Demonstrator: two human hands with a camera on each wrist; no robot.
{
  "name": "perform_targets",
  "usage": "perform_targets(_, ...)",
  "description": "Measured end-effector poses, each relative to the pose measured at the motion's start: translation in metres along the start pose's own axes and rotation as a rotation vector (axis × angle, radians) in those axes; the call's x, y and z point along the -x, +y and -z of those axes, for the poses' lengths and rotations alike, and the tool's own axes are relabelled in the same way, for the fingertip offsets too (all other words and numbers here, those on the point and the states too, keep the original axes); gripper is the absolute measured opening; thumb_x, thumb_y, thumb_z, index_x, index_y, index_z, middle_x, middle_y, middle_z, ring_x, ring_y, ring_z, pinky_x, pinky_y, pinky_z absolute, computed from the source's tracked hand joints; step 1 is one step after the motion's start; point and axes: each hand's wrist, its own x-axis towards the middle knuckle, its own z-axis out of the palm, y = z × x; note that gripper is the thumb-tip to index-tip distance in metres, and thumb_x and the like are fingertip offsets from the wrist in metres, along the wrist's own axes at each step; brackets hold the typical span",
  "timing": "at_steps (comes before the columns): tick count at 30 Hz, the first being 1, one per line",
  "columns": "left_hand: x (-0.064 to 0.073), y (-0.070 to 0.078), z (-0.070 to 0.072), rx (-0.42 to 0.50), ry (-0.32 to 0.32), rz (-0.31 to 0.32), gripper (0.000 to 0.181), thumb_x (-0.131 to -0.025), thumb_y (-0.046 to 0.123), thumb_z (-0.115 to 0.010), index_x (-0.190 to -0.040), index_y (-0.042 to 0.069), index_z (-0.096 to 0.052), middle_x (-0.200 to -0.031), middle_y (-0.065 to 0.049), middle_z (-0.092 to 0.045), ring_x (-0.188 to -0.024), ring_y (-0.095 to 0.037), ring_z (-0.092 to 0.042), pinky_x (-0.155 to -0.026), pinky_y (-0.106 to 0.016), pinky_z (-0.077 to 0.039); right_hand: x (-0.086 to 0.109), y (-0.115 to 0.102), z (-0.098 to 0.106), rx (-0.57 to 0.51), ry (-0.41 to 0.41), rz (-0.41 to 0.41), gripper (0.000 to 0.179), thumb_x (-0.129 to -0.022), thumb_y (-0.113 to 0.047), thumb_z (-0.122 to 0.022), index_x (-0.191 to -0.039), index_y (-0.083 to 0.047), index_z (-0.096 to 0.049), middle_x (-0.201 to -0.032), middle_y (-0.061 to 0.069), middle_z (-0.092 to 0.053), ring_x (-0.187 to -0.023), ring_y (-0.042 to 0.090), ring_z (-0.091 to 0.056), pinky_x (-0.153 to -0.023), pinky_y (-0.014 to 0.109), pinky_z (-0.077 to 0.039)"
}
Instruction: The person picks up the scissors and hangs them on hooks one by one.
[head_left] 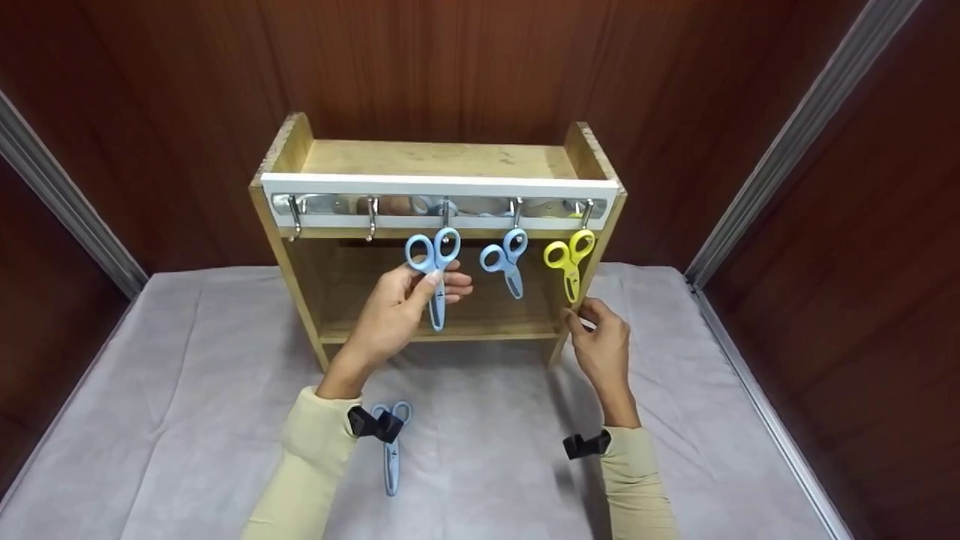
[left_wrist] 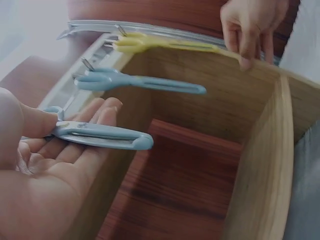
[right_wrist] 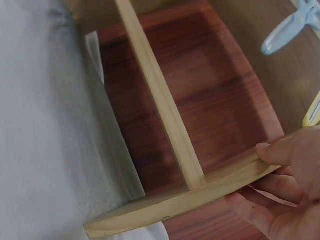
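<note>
My left hand (head_left: 390,311) pinches a pair of light blue scissors (head_left: 439,300) between thumb and fingers, blades pointing down. One handle loop of these scissors is right at the middle hook (head_left: 445,214). In the left wrist view the thumb lies on top of the blue scissors (left_wrist: 100,135), with the other fingers stretched out beneath. My right hand (head_left: 602,345) grips the right side panel (right_wrist: 185,205) of the wooden shelf unit (head_left: 442,159), thumb on the inner face. Blue scissors (head_left: 513,279) and yellow scissors (head_left: 572,283) hang from the two hooks on the right.
A white hook rail (head_left: 450,182) runs across the front of the unit. Its two left hooks (head_left: 371,217) carry nothing. Another pair of blue scissors (head_left: 391,469) lies on the grey cloth (head_left: 480,450), partly under the left wrist strap. Dark wooden panels (head_left: 450,67) surround the area.
</note>
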Motion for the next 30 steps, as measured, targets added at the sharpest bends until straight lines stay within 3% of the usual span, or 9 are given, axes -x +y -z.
perform_targets(7,-0.005,-0.012,0.002,0.024,-0.029,-0.008,0.035,-0.112,0.006,-0.041,-0.137,-0.012,-0.057,-0.126,-0.029,-0.072,-0.118,-0.036,-0.074,-0.102,-0.036,-0.061,0.000,0.000,0.000,-0.007,-0.004,-0.025,0.018,-0.095,-0.009,-0.077,-0.110,0.000,-0.076,-0.107,0.018,-0.081,-0.103,0.030,-0.080,-0.080,0.026,-0.064)
perform_targets(14,-0.007,-0.021,0.006,0.119,-0.038,0.026,0.037,-0.112,0.004,-0.039,-0.141,-0.015,-0.052,-0.133,-0.033,-0.068,-0.128,-0.051,-0.064,-0.107,-0.038,-0.058,0.001,-0.001,-0.001,-0.024,-0.009,-0.030,0.017,-0.095,-0.010,-0.077,-0.109,0.000,-0.076,-0.106,0.018,-0.081,-0.102,0.031,-0.080,-0.084,0.038,-0.066)
perform_targets(22,-0.004,-0.025,0.007,0.088,-0.026,0.087,0.040,-0.113,0.009,-0.040,-0.148,-0.009,-0.050,-0.140,-0.028,-0.066,-0.132,-0.041,-0.065,-0.114,-0.045,-0.052,0.003,-0.002,-0.002,-0.036,-0.008,-0.042,0.018,-0.095,-0.009,-0.077,-0.111,0.000,-0.076,-0.107,0.019,-0.081,-0.102,0.031,-0.080,-0.089,0.045,-0.065)
perform_targets(30,0.002,-0.036,0.005,0.145,0.026,0.143,0.039,-0.111,0.003,-0.045,-0.144,-0.016,-0.049,-0.139,-0.037,-0.062,-0.133,-0.040,-0.064,-0.111,-0.044,-0.054,0.001,-0.002,-0.001,-0.044,-0.010,-0.034,0.018,-0.095,-0.008,-0.076,-0.110,0.001,-0.076,-0.106,0.020,-0.081,-0.102,0.030,-0.080,-0.089,0.041,-0.065)
